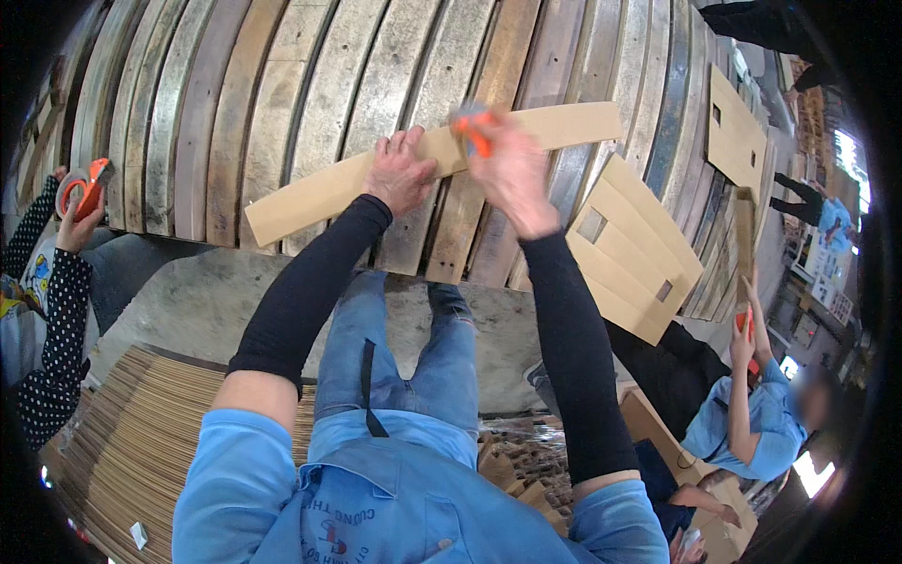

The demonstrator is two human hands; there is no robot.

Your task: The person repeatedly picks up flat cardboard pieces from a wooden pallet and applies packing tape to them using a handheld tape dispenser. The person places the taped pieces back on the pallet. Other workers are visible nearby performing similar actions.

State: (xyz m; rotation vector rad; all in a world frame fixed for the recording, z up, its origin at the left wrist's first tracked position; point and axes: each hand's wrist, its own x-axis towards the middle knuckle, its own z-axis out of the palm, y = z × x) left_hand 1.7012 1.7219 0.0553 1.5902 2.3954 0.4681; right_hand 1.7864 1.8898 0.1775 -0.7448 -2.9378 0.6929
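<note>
A long, narrow tan cardboard strip (315, 199) lies slantwise across the slatted wooden table, its right end farther away. My left hand (402, 172) grips the strip near its middle, the fingers bent over its far edge. Just to the right, my right hand (510, 169) is closed round an orange tape dispenser (476, 132), smeared by motion, which is over the strip. Whether tape touches the cardboard is hidden. Beside my right forearm, a flat cardboard sheet (631, 246) with two cut-out holes and crease lines overhangs the table's near edge.
The table (310, 94) has gaps between its slats. At left, a person's hand (80, 221) holds another orange tape dispenser (92, 191). Another person (742, 414) works at right, near a second holed sheet (736, 132). Stacked cardboard (160, 442) stands behind me at left.
</note>
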